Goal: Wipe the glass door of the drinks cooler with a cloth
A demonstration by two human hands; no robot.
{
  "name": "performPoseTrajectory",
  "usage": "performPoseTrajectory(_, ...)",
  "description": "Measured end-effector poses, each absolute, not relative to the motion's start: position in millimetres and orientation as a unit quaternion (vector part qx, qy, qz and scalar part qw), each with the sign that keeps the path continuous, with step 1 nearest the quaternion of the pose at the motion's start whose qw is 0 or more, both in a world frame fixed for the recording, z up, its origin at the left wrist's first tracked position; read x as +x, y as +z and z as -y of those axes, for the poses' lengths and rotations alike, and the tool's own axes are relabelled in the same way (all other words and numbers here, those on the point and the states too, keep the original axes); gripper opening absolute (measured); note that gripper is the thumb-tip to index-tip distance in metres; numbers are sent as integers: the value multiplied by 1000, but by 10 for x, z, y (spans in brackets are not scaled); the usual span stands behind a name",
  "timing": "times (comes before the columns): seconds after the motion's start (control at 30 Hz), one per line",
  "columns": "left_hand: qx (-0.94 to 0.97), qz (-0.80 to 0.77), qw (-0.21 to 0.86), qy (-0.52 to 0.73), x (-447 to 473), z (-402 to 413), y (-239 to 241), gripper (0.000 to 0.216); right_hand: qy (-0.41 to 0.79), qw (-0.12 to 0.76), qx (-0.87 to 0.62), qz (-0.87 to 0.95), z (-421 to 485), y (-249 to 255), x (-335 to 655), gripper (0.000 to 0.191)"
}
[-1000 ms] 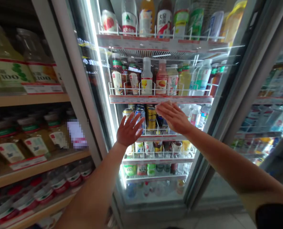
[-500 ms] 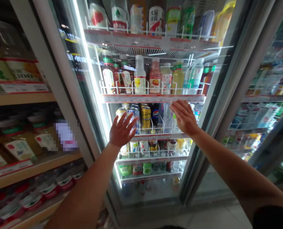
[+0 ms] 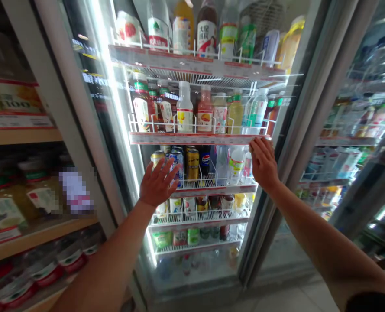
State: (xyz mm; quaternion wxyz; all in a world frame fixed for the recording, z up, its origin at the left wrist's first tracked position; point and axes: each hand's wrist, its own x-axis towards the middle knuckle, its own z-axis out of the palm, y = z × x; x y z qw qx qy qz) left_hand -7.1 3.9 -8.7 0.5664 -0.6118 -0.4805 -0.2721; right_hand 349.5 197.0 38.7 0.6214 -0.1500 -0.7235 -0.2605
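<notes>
My left hand [image 3: 158, 184] is raised with its fingers spread, in front of the glass door of a lit drinks cooler [image 3: 208, 284]. It holds nothing and partly covers the cans behind it. My right hand [image 3: 264, 167] is near the cooler's right door frame [image 3: 270, 225], fingers extended close together and slightly bent, with no object in it. Whether either palm touches the glass, I cannot tell. Between the hands stand a gold can [image 3: 192, 164], a dark Pepsi bottle [image 3: 205, 160] and a clear bottle with a green and yellow label [image 3: 236, 164].
Wire-fronted shelves [image 3: 198, 138] of bottled drinks rise above the hands, and lower shelves [image 3: 202, 222] carry cups and cans. To the left, a wooden-edged rack [image 3: 20, 135] holds juice bottles. Another cooler [image 3: 344, 142] stands to the right, over a tiled floor [image 3: 286, 299].
My right hand has shifted right, from in front of the bottles to beside the door frame. My left hand has moved slightly left and down in view as the camera turned a little.
</notes>
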Motion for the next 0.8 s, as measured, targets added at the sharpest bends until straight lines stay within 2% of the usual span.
performPoseTrajectory(0.17,-606,476,581,-261,-66,-22,-60,72,-275,572,-124,763,-2052,379,3581,57)
performPoseTrajectory(0.33,-599,480,588,-255,-61,-19,-48,72,-216,693,-158,669,-2253,962,3521,51)
performPoseTrajectory(0.43,-600,483,582,-260,-70,-29,-50,71,-202,710,-178,651,-2140,1106,3268,53)
performPoseTrajectory(0.47,-599,483,584,-260,-73,-30,-50,71,-211,699,-167,663,-2055,1103,3164,54)
performPoseTrajectory(0.53,-598,480,589,-256,-74,-26,-45,72,-239,619,-125,738,-1875,1105,2972,58)
performPoseTrajectory(0.6,-600,477,591,-252,-68,-14,-37,74,-265,543,-90,792,-1759,1216,2833,60)
performPoseTrajectory(0.63,-600,475,593,-250,-62,-6,-33,75,-270,531,-89,798,-1742,1326,2784,60)
performPoseTrajectory(0.8,-601,475,595,-242,-37,11,-15,79,-220,642,-146,720,-1816,1948,2528,59)
